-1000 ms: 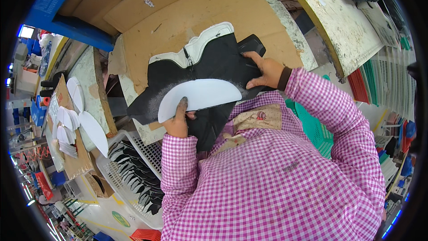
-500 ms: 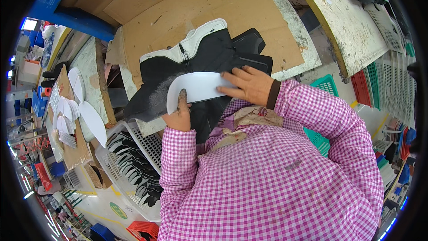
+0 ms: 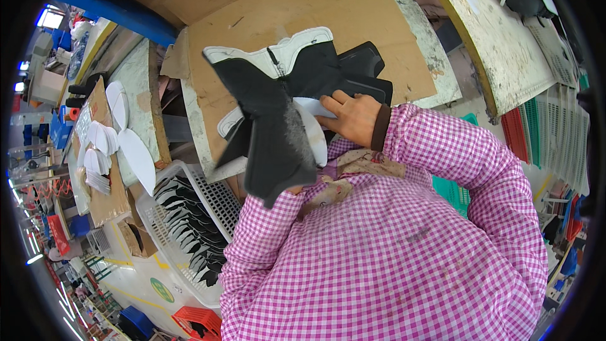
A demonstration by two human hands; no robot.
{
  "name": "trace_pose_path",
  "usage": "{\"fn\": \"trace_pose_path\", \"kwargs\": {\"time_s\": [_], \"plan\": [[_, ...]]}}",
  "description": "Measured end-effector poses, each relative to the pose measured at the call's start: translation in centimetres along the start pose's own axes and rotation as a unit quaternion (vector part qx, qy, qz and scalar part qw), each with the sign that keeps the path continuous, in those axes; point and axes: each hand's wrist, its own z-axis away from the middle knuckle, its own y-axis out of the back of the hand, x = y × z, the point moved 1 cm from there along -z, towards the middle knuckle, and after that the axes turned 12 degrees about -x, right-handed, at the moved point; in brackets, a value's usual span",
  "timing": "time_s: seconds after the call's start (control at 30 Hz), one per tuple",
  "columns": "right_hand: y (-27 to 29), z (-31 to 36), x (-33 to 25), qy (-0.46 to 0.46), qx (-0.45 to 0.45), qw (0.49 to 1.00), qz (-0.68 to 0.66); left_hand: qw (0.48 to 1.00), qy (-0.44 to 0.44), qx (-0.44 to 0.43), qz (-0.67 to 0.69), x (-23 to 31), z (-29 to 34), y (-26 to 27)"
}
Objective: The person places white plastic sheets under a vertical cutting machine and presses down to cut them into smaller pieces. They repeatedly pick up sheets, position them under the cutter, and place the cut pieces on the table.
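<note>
A black shoe upper (image 3: 252, 85) with a white scalloped edge lies on the cardboard in front of me. Its near flap, marked by a rough grey patch, is raised and tilted towards me. Behind the flap's lower end is my left hand (image 3: 295, 189); only a sliver shows, closed on the flap, with the fingers hidden. My right hand (image 3: 355, 117) pinches a curved white stiffener piece (image 3: 314, 129), which bends along the flap's right side. More black upper pieces (image 3: 363, 63) lie stacked beneath, to the right. A white edge (image 3: 228, 121) pokes out on the left.
Brown cardboard (image 3: 385, 31) covers the worktable. Several white leaf-shaped pieces (image 3: 136, 158) rest on the side bench at left. Below it, a white plastic basket (image 3: 211, 205) holds rows of black pieces. A worn bench (image 3: 499, 50) stands at right, beside upright red, green and white crates (image 3: 555, 132).
The black upper's near flap has been lifted and turned, now covering my left hand. The white stiffener, formerly flat on top, is bent along the flap's right side.
</note>
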Motion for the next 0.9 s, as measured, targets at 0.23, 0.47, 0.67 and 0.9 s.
{"fn": "trace_pose_path", "kwargs": {"time_s": [0.23, 0.47, 0.67, 0.9], "plan": [[-0.3, -1.4, -0.9, 0.091, 0.081, 0.991, 0.049, 0.997, -0.043, 0.009, -0.064, -1.5, -1.2, 1.5], [-2.5, -3.7, -1.9, 0.13, 0.146, 0.981, -0.001, 0.996, -0.036, 0.044, -0.076, -1.7, -1.3, 0.2], [-2.8, -4.1, -1.7, 0.086, 0.139, 0.984, -0.066, 0.996, 0.025, -0.011, -0.086, 0.2, -2.0, 0.3], [-2.1, -3.9, -1.5, 0.089, 0.083, 0.98, -0.156, 0.847, 0.227, -0.036, 0.479, -2.0, -0.7, 4.2]]}}
